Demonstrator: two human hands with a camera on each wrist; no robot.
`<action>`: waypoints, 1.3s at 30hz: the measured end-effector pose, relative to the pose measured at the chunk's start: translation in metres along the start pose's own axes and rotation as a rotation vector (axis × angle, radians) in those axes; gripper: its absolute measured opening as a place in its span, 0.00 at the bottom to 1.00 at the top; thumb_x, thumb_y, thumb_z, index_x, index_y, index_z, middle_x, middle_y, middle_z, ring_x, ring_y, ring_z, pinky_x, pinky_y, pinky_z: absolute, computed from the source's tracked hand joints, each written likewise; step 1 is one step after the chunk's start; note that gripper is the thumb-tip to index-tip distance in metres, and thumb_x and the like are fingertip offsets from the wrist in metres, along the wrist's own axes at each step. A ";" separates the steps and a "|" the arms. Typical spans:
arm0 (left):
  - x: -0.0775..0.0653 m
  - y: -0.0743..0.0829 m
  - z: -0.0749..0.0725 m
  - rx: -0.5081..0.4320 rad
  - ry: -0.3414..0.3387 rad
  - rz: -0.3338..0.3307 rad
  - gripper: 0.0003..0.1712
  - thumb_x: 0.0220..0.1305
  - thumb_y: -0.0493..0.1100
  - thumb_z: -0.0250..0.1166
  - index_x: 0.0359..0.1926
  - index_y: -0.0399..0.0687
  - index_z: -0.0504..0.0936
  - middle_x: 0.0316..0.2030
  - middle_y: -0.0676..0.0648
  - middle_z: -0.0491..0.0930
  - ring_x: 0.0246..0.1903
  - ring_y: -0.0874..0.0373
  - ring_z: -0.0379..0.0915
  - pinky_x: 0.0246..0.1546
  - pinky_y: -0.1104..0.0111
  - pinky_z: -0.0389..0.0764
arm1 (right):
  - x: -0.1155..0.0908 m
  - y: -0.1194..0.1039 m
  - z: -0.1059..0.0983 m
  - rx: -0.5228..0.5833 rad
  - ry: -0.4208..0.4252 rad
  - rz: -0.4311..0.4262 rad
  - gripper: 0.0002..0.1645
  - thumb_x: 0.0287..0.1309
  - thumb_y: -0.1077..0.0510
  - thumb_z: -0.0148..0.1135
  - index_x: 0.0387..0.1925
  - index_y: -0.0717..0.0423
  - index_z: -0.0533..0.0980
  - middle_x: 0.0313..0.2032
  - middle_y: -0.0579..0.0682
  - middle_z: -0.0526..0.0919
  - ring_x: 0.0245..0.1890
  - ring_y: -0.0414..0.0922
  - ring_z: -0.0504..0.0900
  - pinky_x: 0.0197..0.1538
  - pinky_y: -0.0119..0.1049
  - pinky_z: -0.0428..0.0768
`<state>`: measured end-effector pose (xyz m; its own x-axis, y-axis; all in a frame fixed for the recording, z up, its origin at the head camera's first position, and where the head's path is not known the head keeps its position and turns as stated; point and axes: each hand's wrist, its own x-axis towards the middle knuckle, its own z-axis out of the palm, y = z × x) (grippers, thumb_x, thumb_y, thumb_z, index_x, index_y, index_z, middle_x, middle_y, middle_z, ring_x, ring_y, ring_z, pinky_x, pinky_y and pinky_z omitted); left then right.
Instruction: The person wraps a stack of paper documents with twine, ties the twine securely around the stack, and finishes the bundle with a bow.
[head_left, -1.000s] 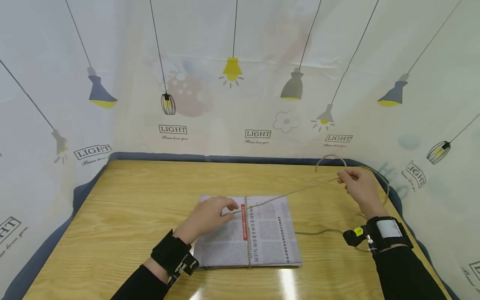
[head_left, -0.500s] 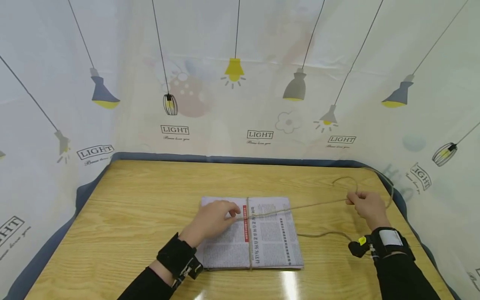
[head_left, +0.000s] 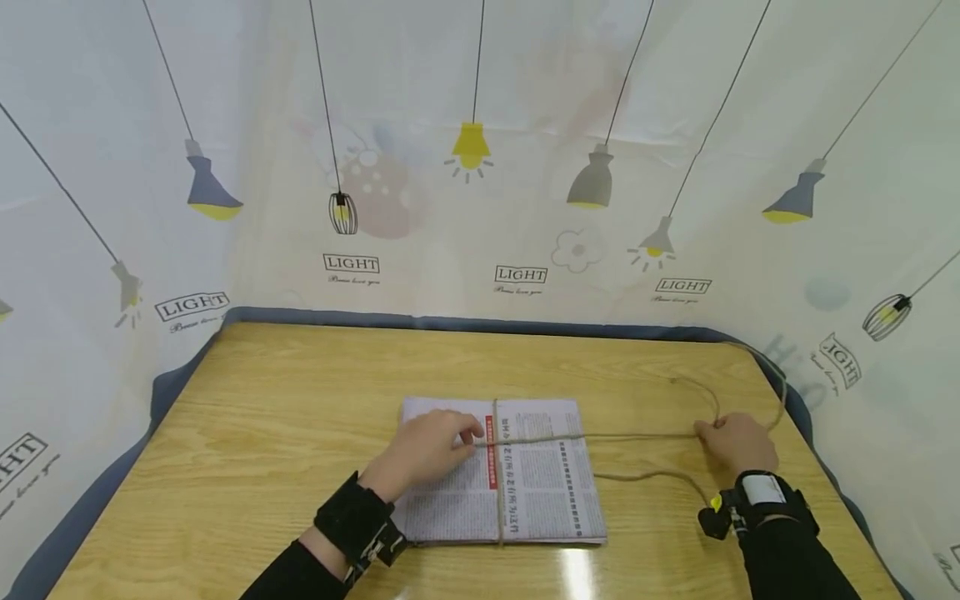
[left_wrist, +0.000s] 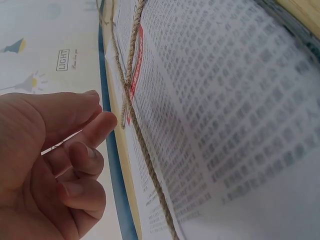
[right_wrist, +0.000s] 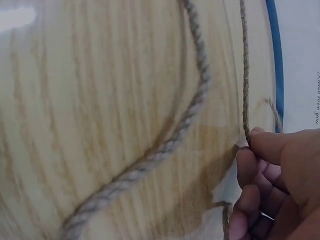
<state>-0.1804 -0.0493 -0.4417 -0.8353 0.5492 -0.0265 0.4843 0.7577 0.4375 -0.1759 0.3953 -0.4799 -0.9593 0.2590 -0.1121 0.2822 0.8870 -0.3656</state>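
A stack of folded newspapers (head_left: 536,504) lies on the table, one strand of tan twine (head_left: 498,500) running over it from back to front. My right hand (head_left: 738,442) pinches another length of the twine (right_wrist: 245,75) between thumb and forefinger, low over the table right of the stack. That length stretches left across the papers and crosses the first strand, the crossing showing in the left wrist view. Over the left half of the stack is my left hand (head_left: 427,446), fingers loosely bent beside the twine (left_wrist: 150,160) and holding nothing.
A second slack run of twine (head_left: 637,477) leaves the stack's right side and curves under the right wrist. A loose end (head_left: 697,383) curls behind the right hand, and more twine (head_left: 780,375) loops at the table's right edge. A printed curtain (head_left: 420,283) surrounds the wooden table (head_left: 300,375).
My right hand has come down and nearer to me, bringing the twine from a slant to nearly level across the papers. My left hand has stayed almost in place over the stack.
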 end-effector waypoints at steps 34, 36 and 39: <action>-0.005 -0.003 -0.017 -0.064 0.065 -0.014 0.13 0.63 0.49 0.57 0.48 0.55 0.79 0.37 0.57 0.80 0.40 0.57 0.76 0.39 0.64 0.73 | -0.030 0.030 -0.023 0.036 -0.130 0.028 0.21 0.59 0.53 0.41 0.10 0.48 0.58 0.10 0.43 0.60 0.13 0.41 0.60 0.20 0.33 0.58; -0.005 -0.004 -0.017 -0.061 0.072 -0.009 0.13 0.63 0.49 0.57 0.47 0.54 0.79 0.37 0.57 0.80 0.40 0.58 0.76 0.40 0.64 0.73 | -0.032 0.023 -0.033 0.096 -0.130 0.050 0.23 0.61 0.50 0.38 0.14 0.54 0.67 0.12 0.44 0.68 0.14 0.42 0.66 0.21 0.34 0.62; -0.005 -0.004 -0.018 -0.061 0.079 -0.009 0.13 0.63 0.48 0.58 0.47 0.55 0.79 0.37 0.57 0.80 0.40 0.59 0.76 0.40 0.64 0.73 | -0.038 0.005 -0.051 0.202 -0.116 0.079 0.28 0.64 0.45 0.37 0.35 0.64 0.74 0.20 0.47 0.79 0.19 0.42 0.74 0.24 0.35 0.70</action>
<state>-0.1829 -0.0612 -0.4272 -0.8584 0.5115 0.0395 0.4623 0.7379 0.4917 -0.1380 0.4089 -0.4303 -0.9306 0.2686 -0.2485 0.3626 0.7681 -0.5277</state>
